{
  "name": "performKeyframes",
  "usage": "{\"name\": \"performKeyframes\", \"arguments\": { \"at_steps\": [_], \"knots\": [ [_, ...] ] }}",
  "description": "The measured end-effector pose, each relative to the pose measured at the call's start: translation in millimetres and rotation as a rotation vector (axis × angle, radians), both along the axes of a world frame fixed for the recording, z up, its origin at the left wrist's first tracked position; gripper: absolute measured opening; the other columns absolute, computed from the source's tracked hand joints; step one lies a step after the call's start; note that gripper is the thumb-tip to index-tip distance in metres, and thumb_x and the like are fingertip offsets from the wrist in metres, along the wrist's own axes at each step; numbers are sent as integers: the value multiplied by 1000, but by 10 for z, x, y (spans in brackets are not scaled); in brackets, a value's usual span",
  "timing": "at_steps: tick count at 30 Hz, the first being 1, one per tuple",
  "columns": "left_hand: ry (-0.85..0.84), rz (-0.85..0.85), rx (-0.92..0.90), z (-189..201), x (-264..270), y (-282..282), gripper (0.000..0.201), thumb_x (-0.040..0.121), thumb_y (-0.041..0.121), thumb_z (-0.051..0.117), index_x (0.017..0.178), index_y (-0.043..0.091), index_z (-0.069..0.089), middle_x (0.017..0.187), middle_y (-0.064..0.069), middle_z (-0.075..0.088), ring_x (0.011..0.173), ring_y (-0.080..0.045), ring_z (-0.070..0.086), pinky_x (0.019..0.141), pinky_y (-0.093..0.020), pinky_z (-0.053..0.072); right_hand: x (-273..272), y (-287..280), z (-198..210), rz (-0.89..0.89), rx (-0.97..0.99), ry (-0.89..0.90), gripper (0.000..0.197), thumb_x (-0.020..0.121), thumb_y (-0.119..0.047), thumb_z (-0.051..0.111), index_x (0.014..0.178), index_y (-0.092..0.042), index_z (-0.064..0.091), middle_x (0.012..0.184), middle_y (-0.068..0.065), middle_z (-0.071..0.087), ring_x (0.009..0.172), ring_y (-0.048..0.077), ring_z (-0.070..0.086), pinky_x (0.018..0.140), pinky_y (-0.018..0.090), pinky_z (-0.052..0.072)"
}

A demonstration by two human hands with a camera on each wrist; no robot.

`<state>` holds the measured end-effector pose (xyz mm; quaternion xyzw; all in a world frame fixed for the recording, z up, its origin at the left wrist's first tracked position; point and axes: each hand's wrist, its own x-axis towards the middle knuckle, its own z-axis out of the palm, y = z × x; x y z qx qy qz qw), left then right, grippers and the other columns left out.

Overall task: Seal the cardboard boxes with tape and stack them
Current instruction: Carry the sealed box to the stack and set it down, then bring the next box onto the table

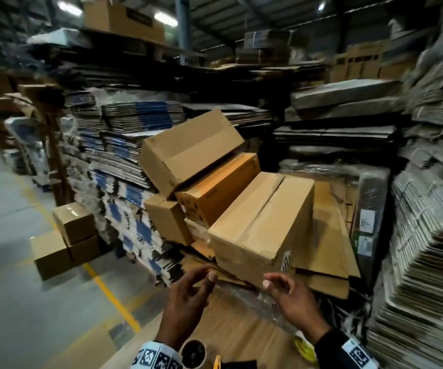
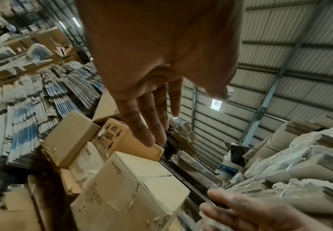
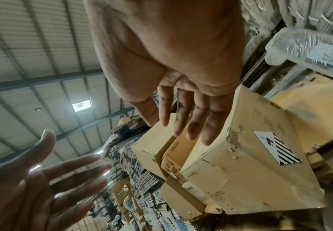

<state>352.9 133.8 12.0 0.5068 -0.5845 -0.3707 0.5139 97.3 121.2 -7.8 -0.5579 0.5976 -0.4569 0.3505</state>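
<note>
A long tan cardboard box (image 1: pixel 263 222) lies tilted on flattened cardboard, its top flaps meeting at a seam, a striped label (image 3: pixel 276 148) on its near end. Behind it leans an orange-brown box (image 1: pixel 217 187), with a larger tan box (image 1: pixel 188 147) perched on top and a small box (image 1: pixel 167 219) to the left. My left hand (image 1: pixel 191 294) and right hand (image 1: pixel 289 294) hover just short of the long box's near end, fingers straight or relaxed, holding nothing. A tape roll (image 1: pixel 193 354) sits near my left wrist at the bottom edge.
Two stacked small boxes (image 1: pixel 66 238) stand on the grey floor at left beside a yellow floor line (image 1: pixel 111 296). Tall piles of flattened cartons (image 1: pixel 124 166) rise left of the heap, and more bundles (image 1: pixel 425 249) wall in the right side.
</note>
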Motion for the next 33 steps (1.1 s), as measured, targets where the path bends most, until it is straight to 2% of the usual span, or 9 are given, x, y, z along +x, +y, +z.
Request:
{"name": "performKeyframes", "arguments": {
  "at_steps": [2, 5, 10, 14, 17, 22, 24, 29, 33],
  "knots": [
    [3, -29, -16, 53, -104, -258, 33, 87, 61, 61, 109, 39, 74, 95, 9, 79, 89, -10, 75, 71, -43, 65, -42, -227, -46, 9, 13, 23, 19, 91, -35, 78, 109, -31, 75, 105, -18, 74, 99, -4, 68, 83, 14, 52],
    [-72, -34, -15, -26, -185, -791, 60, 83, 84, 60, 116, 36, 75, 106, 15, 78, 96, -7, 74, 79, -43, 64, -162, -694, -153, -19, -26, 35, 21, 90, -43, 77, 109, -37, 72, 115, -16, 71, 109, 1, 64, 93, 25, 50],
    [-171, 30, 131, 0, -429, -1865, 96, 65, 91, 71, 140, 33, 61, 133, -3, 67, 111, -35, 70, 76, -43, 65, -503, -1637, -325, -134, -37, 104, 45, 81, -70, 68, 121, -49, 67, 151, 4, 46, 142, 22, 43, 113, 47, 44],
    [-123, 120, 225, 53, -623, -2761, 110, 60, 100, 59, 141, 25, 59, 142, -24, 59, 122, -53, 58, 74, -43, 61, -720, -2217, -553, -199, 27, 151, 84, 64, -102, 44, 133, -55, 51, 167, 7, 25, 155, 25, 18, 114, 52, 41],
    [-184, 131, 282, 52, -758, -3217, 106, 68, 92, 65, 149, 26, 51, 154, -10, 50, 133, -35, 55, 84, -40, 55, -762, -2495, -577, -206, 68, 180, 73, 76, -89, 51, 138, -49, 48, 166, 6, 27, 157, 24, 7, 118, 47, 34],
    [-433, 91, 398, -58, -810, -3786, 129, 57, 91, 74, 161, 28, 30, 166, -6, 35, 144, -31, 45, 115, -54, 42, -792, -2724, -530, -171, 80, 214, 62, 93, -58, 62, 148, -47, 37, 170, 9, -8, 158, 31, 1, 122, 39, 28],
    [-416, 41, 463, -104, -894, -3905, 124, 60, 85, 77, 161, 30, 30, 168, -4, 33, 146, -32, 43, 115, -54, 41, -798, -2772, -549, -171, 74, 236, 64, 94, -56, 62, 150, -48, 34, 169, 6, -15, 158, 32, 0, 123, 39, 26],
    [-636, 143, 367, -366, -1139, -3848, 132, 42, 108, 57, 157, 51, 27, 162, 1, 39, 142, -33, 45, 111, -62, 43, -811, -2778, -613, -230, 26, 250, 66, 93, -54, 66, 152, -50, 36, 170, 3, -17, 159, 31, 6, 122, 38, 31],
    [-739, 186, 296, -361, -1213, -3659, 111, 44, 113, 46, 143, 63, 44, 155, 1, 45, 140, -32, 46, 111, -66, 39, -928, -2694, -534, -207, 16, 269, 66, 93, -55, 65, 153, -46, 39, 170, 4, -12, 157, 32, 15, 120, 28, 24]
  ]
}}
